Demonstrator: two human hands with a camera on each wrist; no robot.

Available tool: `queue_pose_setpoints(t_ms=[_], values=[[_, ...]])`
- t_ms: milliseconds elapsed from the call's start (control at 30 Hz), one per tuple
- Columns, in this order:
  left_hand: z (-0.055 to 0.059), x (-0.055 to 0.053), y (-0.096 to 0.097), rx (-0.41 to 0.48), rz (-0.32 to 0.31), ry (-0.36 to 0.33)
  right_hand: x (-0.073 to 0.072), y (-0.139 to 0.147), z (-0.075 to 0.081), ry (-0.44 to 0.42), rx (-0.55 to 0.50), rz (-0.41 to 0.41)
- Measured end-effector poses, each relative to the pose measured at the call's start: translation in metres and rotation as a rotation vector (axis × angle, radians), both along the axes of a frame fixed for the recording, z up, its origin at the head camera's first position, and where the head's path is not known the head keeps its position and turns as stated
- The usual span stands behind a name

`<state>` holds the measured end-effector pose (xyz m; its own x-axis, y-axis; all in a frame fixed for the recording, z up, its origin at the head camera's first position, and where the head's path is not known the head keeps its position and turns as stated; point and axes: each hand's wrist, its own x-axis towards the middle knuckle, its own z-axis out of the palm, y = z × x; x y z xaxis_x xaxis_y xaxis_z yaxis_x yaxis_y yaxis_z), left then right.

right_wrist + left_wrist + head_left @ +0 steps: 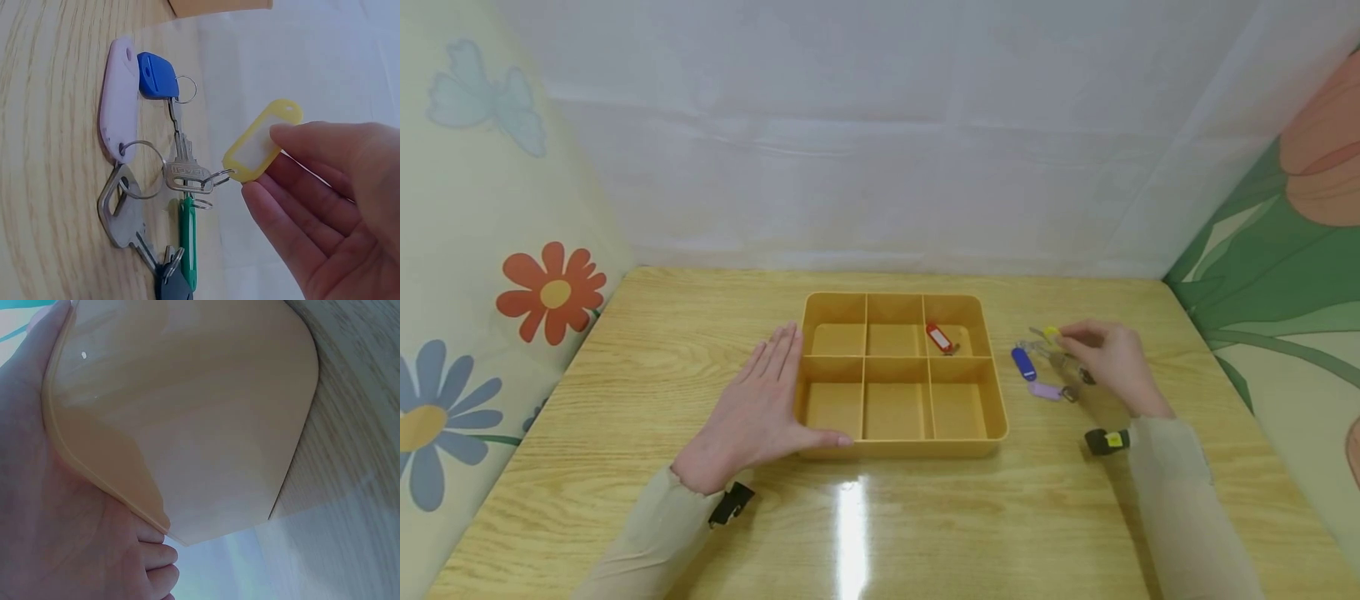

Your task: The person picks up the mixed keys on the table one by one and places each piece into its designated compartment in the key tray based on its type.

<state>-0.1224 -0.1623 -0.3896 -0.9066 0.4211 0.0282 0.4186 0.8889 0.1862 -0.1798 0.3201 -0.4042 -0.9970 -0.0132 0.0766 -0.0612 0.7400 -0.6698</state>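
Observation:
My left hand (pixel 758 408) rests against the left side of a yellow-orange six-compartment box (pixel 898 448), fingers straight and thumb over the front rim. The box wall fills much of the left wrist view. To the right of the box, my right hand (pixel 1108 358) pinches a yellow key tag (pixel 265 140) between thumb and fingers. A silver key (pixel 187 175) hangs from its ring. Beside it lie a blue key tag (pixel 159 76), a lilac key tag (pixel 117 100) with a key, a green key tag (pixel 187 244) and a black-headed key (pixel 174 287).
A red key tag (pixel 938 337) with its key lies in the box's back right compartment. The box stands on a wooden table (pixel 925 525). A white sheet (pixel 880 183) hangs behind, and flower-patterned panels (pixel 553 292) flank both sides.

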Motion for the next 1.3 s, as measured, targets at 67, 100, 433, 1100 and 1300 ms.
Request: queue_pose_setpoints(t_ms=[67,100,433,1100,1300], values=[[0.000,0.000,0.000,0.002,-0.001,0.002,0.000,-0.001,0.001,0.008,0.001,-0.001],[0.000,-0.001,0.000,0.004,-0.002,0.003,0.000,-0.001,0.001,0.012,0.002,-0.002],[0.000,-0.001,0.000,0.006,0.001,0.000,0.000,0.000,0.002,0.052,-0.001,-0.008],[-0.001,-0.001,0.000,-0.001,-0.009,0.013,0.003,-0.004,0.011,0.113,-0.048,-0.048],[-0.001,-0.001,0.000,-0.009,-0.006,0.012,0.003,-0.006,0.013,0.125,-0.067,-0.074]])
